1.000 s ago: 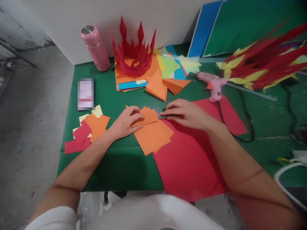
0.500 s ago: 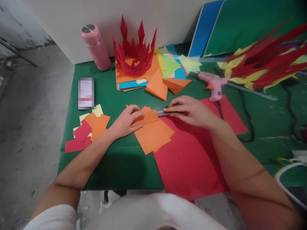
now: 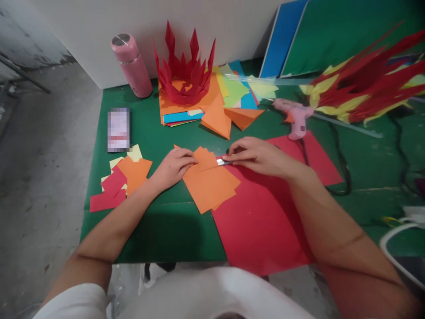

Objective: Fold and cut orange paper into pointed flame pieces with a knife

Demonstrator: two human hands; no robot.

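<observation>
My left hand (image 3: 174,168) holds a stack of orange paper (image 3: 212,188) at its left edge, fingertips pressed onto a folded-over upper part. At the fold's right end lies the bright blade of what looks like a utility knife (image 3: 222,162), its tip at or inside the crease. My right hand (image 3: 252,155) is closed around this knife, with most of its handle hidden by the fingers. Beneath the orange stack and my right forearm spreads a large sheet of red paper (image 3: 262,221).
A red paper crown (image 3: 184,88), a pink bottle (image 3: 134,66), and a blurred-out phone-like object (image 3: 118,130) stand or lie behind. Paper scraps (image 3: 134,173) lie left. A pink glue gun (image 3: 295,117) with its cord and a red-yellow paper flame (image 3: 365,84) are at right.
The raised orange flap has flattened and my left fingers have drawn closer together on it. My right hand has shifted slightly, and the blade has turned and shows brighter.
</observation>
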